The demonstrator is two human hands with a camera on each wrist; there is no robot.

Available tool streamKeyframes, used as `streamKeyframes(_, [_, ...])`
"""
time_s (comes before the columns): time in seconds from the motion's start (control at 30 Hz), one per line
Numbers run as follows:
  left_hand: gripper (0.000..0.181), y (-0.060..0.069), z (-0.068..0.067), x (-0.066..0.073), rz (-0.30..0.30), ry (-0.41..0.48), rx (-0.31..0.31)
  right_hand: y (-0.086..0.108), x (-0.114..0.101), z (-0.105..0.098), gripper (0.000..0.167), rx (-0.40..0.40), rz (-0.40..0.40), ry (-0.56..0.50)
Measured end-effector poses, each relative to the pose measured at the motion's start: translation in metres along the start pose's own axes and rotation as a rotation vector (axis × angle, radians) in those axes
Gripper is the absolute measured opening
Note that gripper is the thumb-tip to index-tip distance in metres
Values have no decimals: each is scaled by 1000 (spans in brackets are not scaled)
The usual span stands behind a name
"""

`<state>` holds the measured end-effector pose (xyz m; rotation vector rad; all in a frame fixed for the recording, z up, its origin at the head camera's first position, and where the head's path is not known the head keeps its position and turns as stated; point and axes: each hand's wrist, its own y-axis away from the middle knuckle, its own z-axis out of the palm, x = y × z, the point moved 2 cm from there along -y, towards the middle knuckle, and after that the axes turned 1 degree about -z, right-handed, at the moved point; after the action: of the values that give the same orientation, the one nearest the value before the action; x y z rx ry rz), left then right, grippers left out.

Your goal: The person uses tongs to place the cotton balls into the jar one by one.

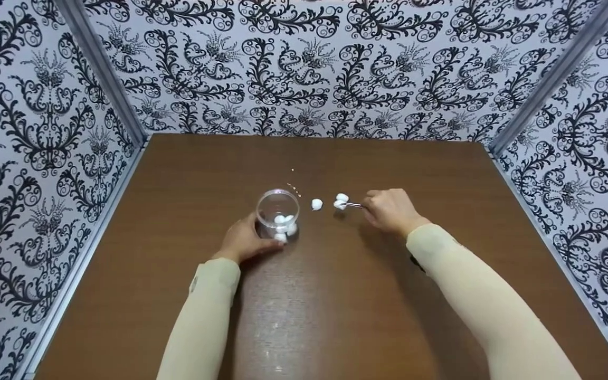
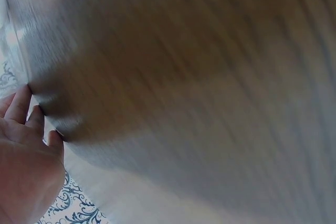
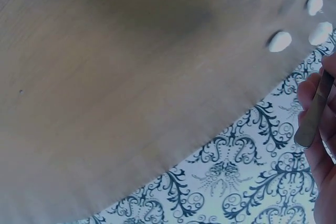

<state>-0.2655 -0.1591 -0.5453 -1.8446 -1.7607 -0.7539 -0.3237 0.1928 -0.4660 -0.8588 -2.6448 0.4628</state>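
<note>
My left hand holds the side of a clear round jar, its thumb curled around the front. Several white cotton balls lie inside the jar. In the left wrist view, the left hand's fingers reach the jar's edge, mostly cut off by the frame. My right hand grips metal tweezers. At their tips is a cotton ball, with a shadow on the table below it. Right behind that sits another cotton ball; a third cotton ball lies between it and the jar.
Small white bits are scattered on the brown wooden table behind the jar. Walls with black-and-white patterned covering stand at the back and both sides, joined by grey corner posts.
</note>
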Motion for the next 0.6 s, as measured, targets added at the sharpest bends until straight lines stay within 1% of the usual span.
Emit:
streamKeyframes(0.23, [102,1,0,0,-6,-2,-5,-13,-4,-15,7,54,-31,-8])
streamKeyframes(0.4, [102,1,0,0,-3,-3,-7,-31,-11,-29,6,80,-42,-19])
streamKeyframes(0.6, [104,1,0,1,-4,-8,-4,-55,-28,-41,8,111,-76,-31])
